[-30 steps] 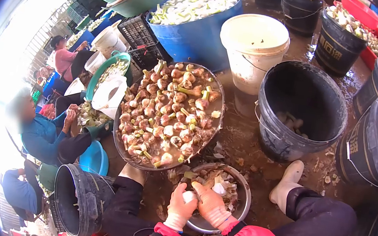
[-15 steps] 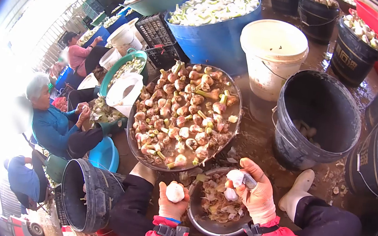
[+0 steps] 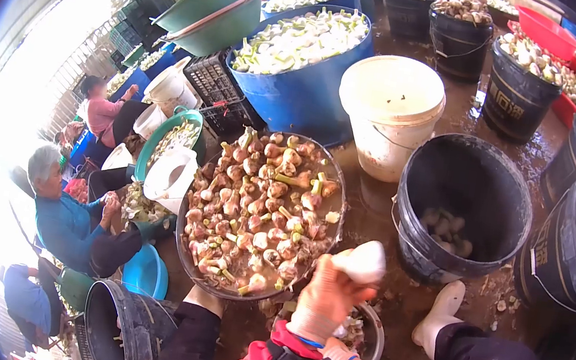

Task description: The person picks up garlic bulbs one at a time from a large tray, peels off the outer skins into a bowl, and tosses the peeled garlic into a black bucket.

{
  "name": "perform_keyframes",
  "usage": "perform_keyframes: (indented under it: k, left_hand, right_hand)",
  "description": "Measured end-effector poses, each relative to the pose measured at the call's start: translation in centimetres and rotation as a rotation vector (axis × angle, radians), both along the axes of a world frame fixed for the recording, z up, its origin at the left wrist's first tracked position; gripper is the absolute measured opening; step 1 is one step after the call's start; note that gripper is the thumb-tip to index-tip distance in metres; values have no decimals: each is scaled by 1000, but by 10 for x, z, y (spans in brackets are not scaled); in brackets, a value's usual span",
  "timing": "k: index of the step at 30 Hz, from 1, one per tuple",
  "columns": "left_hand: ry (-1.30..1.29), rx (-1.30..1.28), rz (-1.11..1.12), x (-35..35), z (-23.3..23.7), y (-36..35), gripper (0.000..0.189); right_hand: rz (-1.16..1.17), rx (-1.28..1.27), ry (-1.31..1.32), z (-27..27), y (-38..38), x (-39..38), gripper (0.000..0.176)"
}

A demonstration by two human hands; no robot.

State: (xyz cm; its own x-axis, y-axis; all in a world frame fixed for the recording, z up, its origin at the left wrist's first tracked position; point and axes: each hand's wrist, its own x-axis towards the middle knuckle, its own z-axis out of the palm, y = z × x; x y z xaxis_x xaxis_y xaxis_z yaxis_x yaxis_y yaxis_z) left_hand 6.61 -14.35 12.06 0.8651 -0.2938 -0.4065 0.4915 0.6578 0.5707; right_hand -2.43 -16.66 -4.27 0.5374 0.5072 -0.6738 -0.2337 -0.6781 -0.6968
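My left hand (image 3: pixel 326 299) reaches up and to the right, its fingers around a peeled white garlic bulb (image 3: pixel 363 262) that is blurred by motion. My right hand (image 3: pixel 344 357) is lower, partly behind the left wrist; its fingers are hidden. Beneath both hands, a metal bowl (image 3: pixel 375 334) holds garlic skins and is mostly covered. A wide round pan (image 3: pixel 185 239) full of unpeeled garlic bulbs stands just beyond my left hand. To the right, a black bucket (image 3: pixel 409 234) has several pale bulbs at its bottom.
A white bucket (image 3: pixel 386 138) and a blue tub (image 3: pixel 291 103) of peeled garlic stand behind the pan. More black buckets (image 3: pixel 574 242) are at the right. Several people sit at the left, one in a teal top (image 3: pixel 68 223). A white boot (image 3: pixel 442 312) rests below the black bucket.
My left hand has swung up and right with its bulb, crossing in front of my right hand, which has moved down and left. The view has shifted, and the surroundings sit differently.
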Motion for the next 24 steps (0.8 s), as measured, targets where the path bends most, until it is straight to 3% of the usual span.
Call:
perform_keyframes:
  k: [2,3,4,5,6,7,8,9,10,12,14,15,16,17,18,19,20,21,22,23,24]
  left_hand:
    - [-229,57,-119,8,20,-12,48]
    - [-313,274,-63,20,16,-7,44]
    - [-398,494,-8,37,6,5,40]
    - [-317,631,134,58,-20,22,40]
    - [-391,1134,151,80,-47,47,39]
    - [-482,1206,217,91,-74,55,37]
    - [-503,1869,216,106,-105,89,39]
    - [-394,1969,58,118,-126,102,41]
    - [-341,2039,-266,126,-144,119,42]
    - [-386,2116,-377,142,-166,137,39]
    - [-288,1970,-588,162,-172,156,35]
    - [-305,1850,-491,163,-186,170,33]
    - [-203,1553,-332,156,-184,171,22]
    - [-292,1418,-198,145,-181,171,17]
    - [-370,1281,-70,130,-174,171,13]
    - [-281,999,1,108,-140,159,12]
    - [-120,736,72,85,-106,149,11]
    - [-102,614,97,63,-89,146,12]
    - [-84,492,123,41,-76,144,14]
    - [-19,457,88,18,-66,143,15]
    - [43,417,50,-3,-63,142,17]
  right_hand:
    - [-349,179,438,-26,7,1,43]
    - [-524,270,659,-37,9,3,42]
    - [-524,275,659,-32,5,6,42]
    - [-405,242,370,-17,-2,7,47]
    - [-286,204,85,-8,-6,8,53]
    - [-292,206,89,-8,-7,10,53]
    - [-297,197,89,-9,-7,11,51]
    - [-306,185,91,-12,-7,10,49]
    - [-314,181,93,-19,-5,8,49]
    - [-375,208,-7,-32,-2,6,58]
    - [-331,136,15,-19,-5,18,57]
    - [-324,104,114,2,-12,28,55]
    - [-316,73,217,14,-16,32,52]
    - [-318,73,216,2,-14,27,52]
    - [-455,185,69,-19,-9,19,47]
    - [-583,295,-77,-31,-5,10,42]
    - [-646,310,113,26,-22,26,36]
    - [-755,431,59,-4,-15,19,36]
    - [-885,475,-88,8,-14,22,36]
    - [-1036,635,-23,35,-15,29,33]
    - [-1060,706,-119,44,-15,30,32]
